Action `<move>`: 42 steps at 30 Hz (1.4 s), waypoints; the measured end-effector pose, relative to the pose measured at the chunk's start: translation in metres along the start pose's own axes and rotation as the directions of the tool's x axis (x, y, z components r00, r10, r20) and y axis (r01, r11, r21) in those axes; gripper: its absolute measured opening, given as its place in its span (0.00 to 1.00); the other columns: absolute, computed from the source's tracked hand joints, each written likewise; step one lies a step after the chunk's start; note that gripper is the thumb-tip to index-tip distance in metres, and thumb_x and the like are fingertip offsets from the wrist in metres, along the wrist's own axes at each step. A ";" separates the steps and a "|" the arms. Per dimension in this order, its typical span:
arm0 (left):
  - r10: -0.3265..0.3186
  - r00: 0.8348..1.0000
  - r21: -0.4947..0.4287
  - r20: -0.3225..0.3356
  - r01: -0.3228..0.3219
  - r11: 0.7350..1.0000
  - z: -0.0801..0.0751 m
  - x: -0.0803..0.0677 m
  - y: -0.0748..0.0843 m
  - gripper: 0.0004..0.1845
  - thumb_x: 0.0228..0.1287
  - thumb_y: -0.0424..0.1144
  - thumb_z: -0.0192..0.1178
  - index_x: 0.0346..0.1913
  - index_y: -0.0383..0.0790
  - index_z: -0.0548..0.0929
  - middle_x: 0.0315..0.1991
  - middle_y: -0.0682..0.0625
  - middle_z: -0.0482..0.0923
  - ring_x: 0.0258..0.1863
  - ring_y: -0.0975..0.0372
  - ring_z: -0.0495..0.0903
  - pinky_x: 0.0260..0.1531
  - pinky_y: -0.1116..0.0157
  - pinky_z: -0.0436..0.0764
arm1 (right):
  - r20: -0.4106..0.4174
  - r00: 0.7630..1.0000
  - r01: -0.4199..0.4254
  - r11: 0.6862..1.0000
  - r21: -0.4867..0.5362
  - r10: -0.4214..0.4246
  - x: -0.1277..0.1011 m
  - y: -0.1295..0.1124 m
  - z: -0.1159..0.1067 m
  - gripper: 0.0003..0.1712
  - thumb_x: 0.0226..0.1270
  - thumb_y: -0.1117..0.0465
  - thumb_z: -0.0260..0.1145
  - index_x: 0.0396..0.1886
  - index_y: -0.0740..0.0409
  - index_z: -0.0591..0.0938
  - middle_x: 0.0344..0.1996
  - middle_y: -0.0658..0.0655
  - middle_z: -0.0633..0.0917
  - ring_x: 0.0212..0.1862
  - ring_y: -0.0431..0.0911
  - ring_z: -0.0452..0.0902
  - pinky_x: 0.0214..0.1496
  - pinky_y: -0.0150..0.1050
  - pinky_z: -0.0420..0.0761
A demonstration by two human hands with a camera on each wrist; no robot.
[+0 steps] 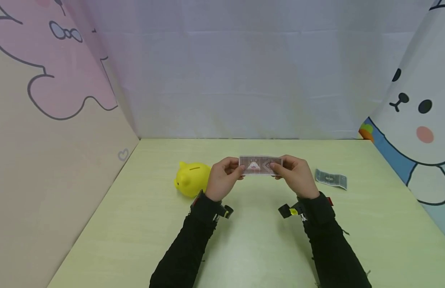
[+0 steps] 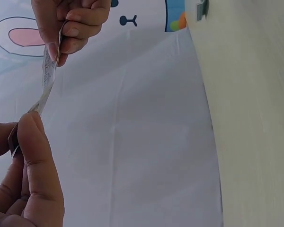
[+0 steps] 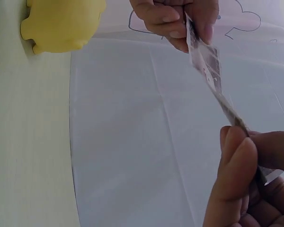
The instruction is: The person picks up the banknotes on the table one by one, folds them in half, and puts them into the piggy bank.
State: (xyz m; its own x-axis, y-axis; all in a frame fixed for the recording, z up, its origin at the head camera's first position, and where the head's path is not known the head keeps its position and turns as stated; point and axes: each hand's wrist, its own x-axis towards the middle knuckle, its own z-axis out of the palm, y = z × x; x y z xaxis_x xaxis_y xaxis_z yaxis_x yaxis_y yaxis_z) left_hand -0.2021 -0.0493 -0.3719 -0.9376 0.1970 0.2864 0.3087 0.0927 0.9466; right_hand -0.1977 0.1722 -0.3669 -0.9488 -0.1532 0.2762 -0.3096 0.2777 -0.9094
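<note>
A brownish banknote (image 1: 259,165) is stretched lengthwise between both hands, raised above the table. My left hand (image 1: 224,176) pinches its left end between thumb and fingers. Its right end is pinched by my right hand (image 1: 297,175) in the same way. Both wrist views show the banknote (image 2: 48,78) nearly edge-on, slightly twisted, with thumb and fingertips on either side of it. Just left of my left hand stands a yellow piggy bank (image 1: 191,178) with a slot on top, partly covered by that hand.
A second banknote (image 1: 331,179), greenish-grey and a little curled, lies on the light table (image 1: 251,248) to the right of my right hand. A white curtain (image 1: 222,80) hangs behind the table, and cartoon-printed sheets flank it on both sides.
</note>
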 end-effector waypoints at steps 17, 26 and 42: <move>-0.051 0.996 -0.148 0.079 0.063 0.987 -0.003 0.001 -0.003 0.13 0.65 0.34 0.55 0.50 0.32 0.79 0.42 0.38 0.78 0.33 0.60 0.81 0.39 0.63 0.83 | 0.023 1.000 0.004 0.998 0.068 -0.006 -0.002 -0.001 0.003 0.15 0.64 0.59 0.61 0.28 0.70 0.75 0.28 0.60 0.80 0.28 0.43 0.80 0.34 0.40 0.82; -0.085 0.981 -0.172 0.174 0.116 0.978 0.001 0.003 -0.003 0.18 0.65 0.38 0.54 0.55 0.35 0.75 0.49 0.40 0.76 0.42 0.56 0.80 0.47 0.59 0.79 | 0.028 0.999 -0.031 0.995 0.090 0.029 0.000 -0.008 0.006 0.14 0.62 0.58 0.63 0.37 0.68 0.79 0.29 0.57 0.82 0.27 0.48 0.80 0.31 0.39 0.83; -0.164 0.949 -0.154 0.270 0.211 0.965 0.003 -0.006 0.024 0.18 0.65 0.36 0.55 0.54 0.30 0.75 0.48 0.37 0.75 0.43 0.50 0.79 0.47 0.59 0.80 | 0.070 0.997 -0.052 0.993 0.103 0.045 -0.001 -0.009 0.014 0.11 0.65 0.63 0.60 0.41 0.68 0.79 0.31 0.57 0.81 0.28 0.43 0.79 0.32 0.35 0.83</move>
State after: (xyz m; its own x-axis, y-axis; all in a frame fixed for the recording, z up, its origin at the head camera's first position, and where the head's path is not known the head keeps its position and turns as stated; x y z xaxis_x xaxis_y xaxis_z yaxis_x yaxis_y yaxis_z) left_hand -0.1885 -0.0451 -0.3516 -0.8969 0.4356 0.0766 0.0760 -0.0189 0.9969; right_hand -0.1931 0.1562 -0.3630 -0.9552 -0.2063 0.2123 -0.2513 0.1859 -0.9499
